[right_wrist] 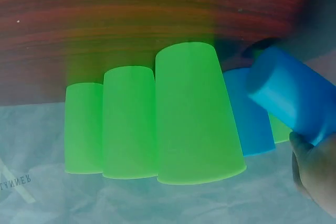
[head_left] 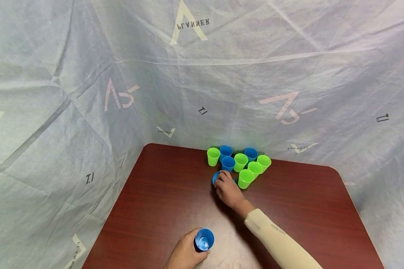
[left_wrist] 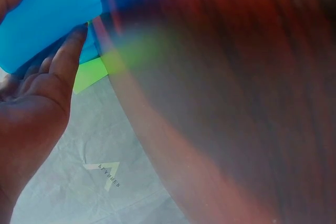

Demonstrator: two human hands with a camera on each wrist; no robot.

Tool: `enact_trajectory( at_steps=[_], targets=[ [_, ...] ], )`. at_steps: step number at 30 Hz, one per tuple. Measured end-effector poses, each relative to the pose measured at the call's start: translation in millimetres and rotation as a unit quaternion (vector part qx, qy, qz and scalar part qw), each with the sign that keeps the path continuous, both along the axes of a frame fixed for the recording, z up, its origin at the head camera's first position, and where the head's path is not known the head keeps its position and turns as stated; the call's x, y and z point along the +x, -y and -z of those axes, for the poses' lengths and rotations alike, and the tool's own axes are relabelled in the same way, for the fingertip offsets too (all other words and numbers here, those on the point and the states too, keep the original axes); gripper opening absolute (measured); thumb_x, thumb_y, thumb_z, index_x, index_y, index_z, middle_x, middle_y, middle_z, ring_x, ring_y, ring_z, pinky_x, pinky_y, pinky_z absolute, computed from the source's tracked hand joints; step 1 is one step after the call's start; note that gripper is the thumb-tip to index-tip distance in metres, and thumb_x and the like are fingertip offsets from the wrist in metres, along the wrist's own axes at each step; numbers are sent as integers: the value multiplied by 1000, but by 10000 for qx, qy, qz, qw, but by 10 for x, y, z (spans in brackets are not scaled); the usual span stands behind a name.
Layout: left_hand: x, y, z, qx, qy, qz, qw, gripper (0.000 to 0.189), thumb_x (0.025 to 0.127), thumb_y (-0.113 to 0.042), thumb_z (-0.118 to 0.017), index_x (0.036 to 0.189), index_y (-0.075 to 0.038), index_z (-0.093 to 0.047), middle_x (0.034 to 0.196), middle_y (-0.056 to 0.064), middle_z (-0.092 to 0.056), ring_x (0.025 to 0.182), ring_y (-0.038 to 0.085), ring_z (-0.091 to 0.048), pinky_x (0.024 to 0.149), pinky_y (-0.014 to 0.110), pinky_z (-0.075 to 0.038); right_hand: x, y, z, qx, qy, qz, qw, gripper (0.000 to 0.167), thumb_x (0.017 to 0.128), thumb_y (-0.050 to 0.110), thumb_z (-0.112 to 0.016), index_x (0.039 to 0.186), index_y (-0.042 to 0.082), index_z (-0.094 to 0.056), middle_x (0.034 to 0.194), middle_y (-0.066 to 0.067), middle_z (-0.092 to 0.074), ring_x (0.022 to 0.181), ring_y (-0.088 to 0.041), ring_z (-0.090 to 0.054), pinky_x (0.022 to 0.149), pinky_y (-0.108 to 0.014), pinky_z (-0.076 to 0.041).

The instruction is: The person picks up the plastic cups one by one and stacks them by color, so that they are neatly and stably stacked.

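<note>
Near the table's front edge, my left hand [head_left: 186,249] holds a blue cup [head_left: 204,239] with its mouth up. The left wrist view has the fingers and thumb on either side of that cup [left_wrist: 50,17]. Farther out, my right hand [head_left: 229,190] grips another blue cup [head_left: 216,178] at the near left of a cup group. This cup [right_wrist: 296,95] leans at an angle in the right wrist view, its base apart from the tabletop. Right beside the right hand stands the nearest green cup [head_left: 245,179], and just beyond is a standing blue cup [head_left: 228,164].
Several green cups [head_left: 264,163] and more blue cups [head_left: 251,154] stand mouth up at the table's back edge. The dark red table [head_left: 148,209] meets grey fabric walls [head_left: 229,93] at the back and left.
</note>
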State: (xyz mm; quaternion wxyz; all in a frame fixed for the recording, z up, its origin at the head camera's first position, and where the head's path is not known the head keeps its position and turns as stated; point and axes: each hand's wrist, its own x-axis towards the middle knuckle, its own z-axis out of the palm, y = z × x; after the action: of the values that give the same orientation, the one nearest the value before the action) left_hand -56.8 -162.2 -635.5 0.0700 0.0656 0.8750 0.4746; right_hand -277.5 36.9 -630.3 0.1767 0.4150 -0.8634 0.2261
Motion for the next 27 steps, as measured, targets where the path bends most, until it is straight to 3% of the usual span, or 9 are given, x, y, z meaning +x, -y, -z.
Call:
enact_trajectory(
  at_steps=[6, 13, 20, 27],
  targets=[
    [15, 6, 22, -59, -88, -12, 9999, 59, 77, -28, -94, 129, -15, -70, 118, -3, -77, 109, 17, -73, 92, 36, -59, 8, 3, -50, -272, -277, 83, 9992, 19, 85, -4, -76, 85, 10, -64, 95, -7, -59, 123, -40, -56, 111, -49, -52],
    [18, 1, -22, -41, 1, -22, 10000, 59, 77, -27, -93, 129, -14, -70, 118, -2, -77, 109, 18, -73, 92, 37, -59, 59, -24, -169, -506, -356, 58, 9981, 17, 89, 2, -80, 99, 7, -67, 101, -9, -63, 120, -41, -58, 110, -50, -51],
    [13, -5, -24, -115, 19, -46, 9999, 60, 78, -30, -93, 130, -13, -69, 120, 0, -77, 109, 21, -73, 92, 39, -60, 210, -18, -335, -659, -487, -78, 9966, 9, 92, 7, -81, 99, 8, -75, 96, -6, -61, 120, -36, -58, 110, -52, -50],
    [-4, -6, -35, -48, 326, -7, 9995, 63, 79, -31, -93, 133, -10, -68, 123, 4, -76, 114, 27, -73, 93, 49, -60, 404, -2, -486, -1008, -455, -291, 9934, 3, 94, 6, -78, 97, 7, -76, 91, -5, -58, 118, -34, -59, 114, -54, -48]
  ],
)
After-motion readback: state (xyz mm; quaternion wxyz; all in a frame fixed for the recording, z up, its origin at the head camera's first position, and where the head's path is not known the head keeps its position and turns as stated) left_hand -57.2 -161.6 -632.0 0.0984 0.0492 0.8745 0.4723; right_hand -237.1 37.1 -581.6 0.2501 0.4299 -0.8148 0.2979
